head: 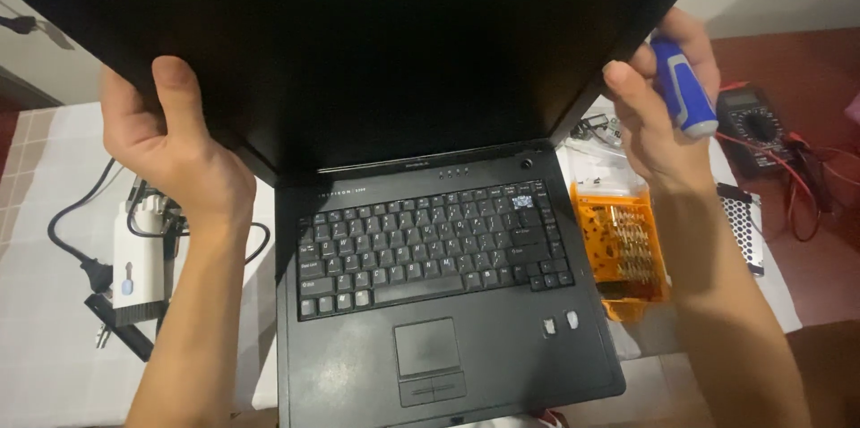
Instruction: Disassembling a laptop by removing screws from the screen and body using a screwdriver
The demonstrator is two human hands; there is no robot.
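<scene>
On the white tablecloth (36,303), we are tilting the laptop lid (358,43).
Our left hand (170,141) is clasping its edge; our right hand (658,115), gripping a blue screwdriver (683,92), should be pressing evenly.

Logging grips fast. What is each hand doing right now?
Left hand: closed on the laptop lid's left edge.
Right hand: fingers closed around a blue-and-white screwdriver handle, touching the lid's right edge.

Left hand (170,137) and right hand (658,101) raised, fingers clasped.
</scene>
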